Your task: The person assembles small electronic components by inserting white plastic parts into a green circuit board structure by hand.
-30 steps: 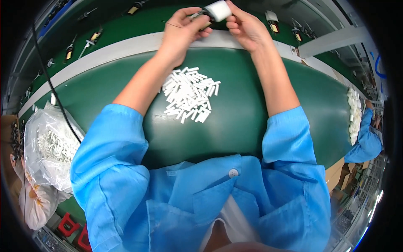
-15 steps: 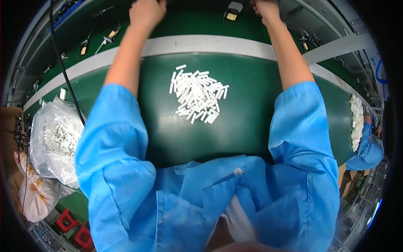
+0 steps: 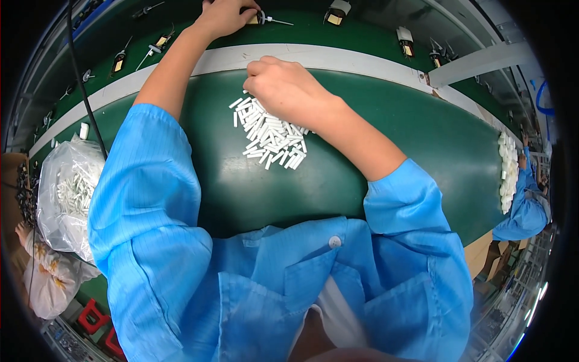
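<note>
On the green work surface [image 3: 338,199] lies a heap of short white tubes [image 3: 271,137]. My right hand [image 3: 283,87] is over the heap's far edge, its fingers curled together and pointing down. Whatever those fingers pinch is hidden behind them. Beyond the pale rail, my left hand [image 3: 226,17] reaches to the far green strip. Its fingers close on a small dark part [image 3: 260,18] with a yellow label and a thin metal shaft pointing right. The top of this hand is cut off by the picture's edge.
A pale rail [image 3: 338,60] separates the surface from the far strip, where similar parts [image 3: 405,42] lie spaced apart. A clear plastic bag of white tubes [image 3: 75,193] stands at left, beside a hanging black cable [image 3: 89,102]. White pieces [image 3: 506,172] line the right edge, near another person's blue sleeve [image 3: 523,214].
My right hand has come back from the far strip to the tube heap. A part with a white top now shows near where it was. My left hand stays at the far strip.
</note>
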The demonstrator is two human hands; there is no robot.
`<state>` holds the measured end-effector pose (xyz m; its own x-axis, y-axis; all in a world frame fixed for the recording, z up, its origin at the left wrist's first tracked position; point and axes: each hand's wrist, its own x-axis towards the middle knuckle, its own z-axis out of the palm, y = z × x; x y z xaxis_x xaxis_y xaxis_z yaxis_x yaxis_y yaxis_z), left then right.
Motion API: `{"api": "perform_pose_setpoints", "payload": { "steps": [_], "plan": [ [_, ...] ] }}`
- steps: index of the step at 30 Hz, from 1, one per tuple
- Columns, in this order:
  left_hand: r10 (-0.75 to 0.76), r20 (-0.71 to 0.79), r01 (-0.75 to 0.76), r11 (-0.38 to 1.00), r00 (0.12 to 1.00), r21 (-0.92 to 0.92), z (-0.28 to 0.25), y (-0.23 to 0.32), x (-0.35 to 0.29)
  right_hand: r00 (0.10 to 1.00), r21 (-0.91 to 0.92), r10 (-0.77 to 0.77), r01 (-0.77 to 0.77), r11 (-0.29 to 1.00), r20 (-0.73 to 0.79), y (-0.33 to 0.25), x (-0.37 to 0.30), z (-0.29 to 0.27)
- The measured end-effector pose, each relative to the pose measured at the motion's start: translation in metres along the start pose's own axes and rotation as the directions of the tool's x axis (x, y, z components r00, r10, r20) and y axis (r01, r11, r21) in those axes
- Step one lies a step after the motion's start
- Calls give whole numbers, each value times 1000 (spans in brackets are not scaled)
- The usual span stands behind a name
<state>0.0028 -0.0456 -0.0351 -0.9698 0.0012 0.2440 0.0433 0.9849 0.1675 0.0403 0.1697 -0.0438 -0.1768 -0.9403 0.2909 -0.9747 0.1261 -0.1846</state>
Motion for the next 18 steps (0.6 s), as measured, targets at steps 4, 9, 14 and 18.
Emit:
{"api": "perform_pose_setpoints", "payload": {
  "steps": [4, 9, 14, 18],
  "plan": [
    [139, -258, -232, 897, 956, -375, 23, -15, -7, 999, -94, 12, -16, 995, -48, -11, 4, 1],
    [-37, -615, 133, 985, 787, 111, 25, 9, -14, 885, 410, 343, -200, 890, -313, 31, 3, -13],
    [-464, -20, 463, 880, 886, 102, -6, 50, -15, 646, 550, 661, -417, 724, -381, 95, -2, -3],
    [-428, 41, 405, 877, 903, 259, 10, 49, 13, 675, 417, 591, -429, 802, -442, 99, -5, 11]
  ]
}}
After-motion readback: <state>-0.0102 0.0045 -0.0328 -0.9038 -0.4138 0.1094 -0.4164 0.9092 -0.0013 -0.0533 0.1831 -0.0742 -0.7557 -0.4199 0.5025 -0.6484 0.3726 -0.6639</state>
